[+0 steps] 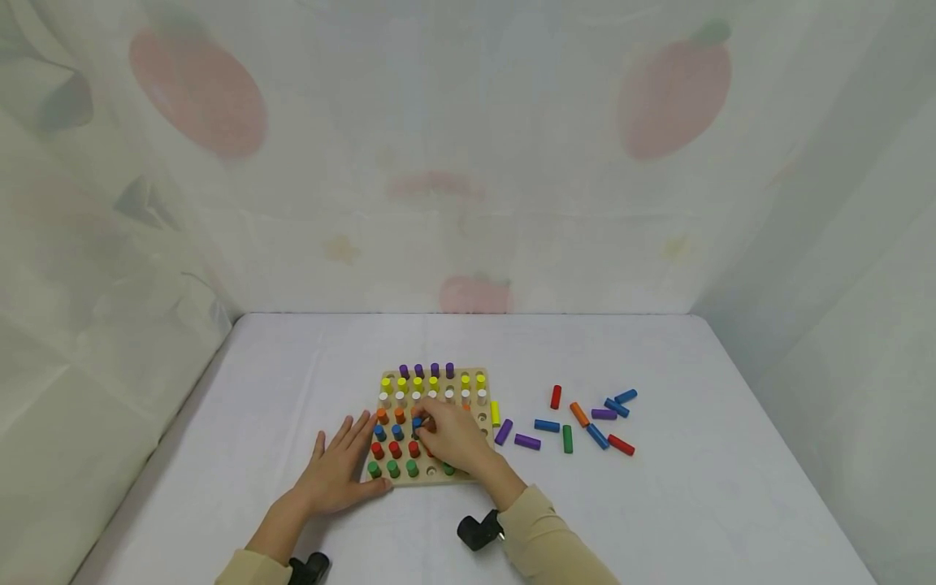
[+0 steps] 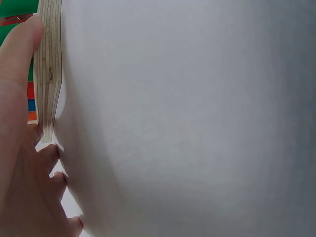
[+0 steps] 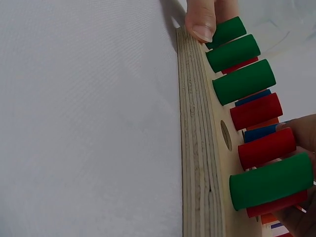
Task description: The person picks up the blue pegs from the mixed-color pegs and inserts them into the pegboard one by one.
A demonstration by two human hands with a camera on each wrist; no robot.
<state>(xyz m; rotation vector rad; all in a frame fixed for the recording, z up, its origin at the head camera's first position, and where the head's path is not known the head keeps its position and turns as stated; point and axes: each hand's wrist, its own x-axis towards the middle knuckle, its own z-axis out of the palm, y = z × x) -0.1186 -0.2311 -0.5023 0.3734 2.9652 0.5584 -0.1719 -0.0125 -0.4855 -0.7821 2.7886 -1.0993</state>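
A wooden pegboard point(image 1: 417, 482) lies on the table, with rows of green, red, blue, orange, white, yellow and purple pegs standing in it. My left hand point(image 1: 332, 479) rests at its left side with fingers spread; the thumb point(image 2: 17, 64) touches the near left corner beside the green pegs. Over the board, my right hand point(image 1: 457, 439) pinches a blue peg point(image 1: 417, 423) in the blue row, right of two standing blue pegs. The right wrist view shows this blue peg point(image 3: 260, 132) partly behind red pegs. My right hand hides the board's middle right part.
Loose pegs lie right of the board: a yellow peg point(image 1: 495, 413) close to its edge, purple pegs point(image 1: 527, 442), a green peg point(image 1: 567, 439), red pegs point(image 1: 621, 444), an orange peg point(image 1: 579, 414) and several blue pegs point(image 1: 547, 426). White cloth point(image 1: 468, 162) hangs around the table.
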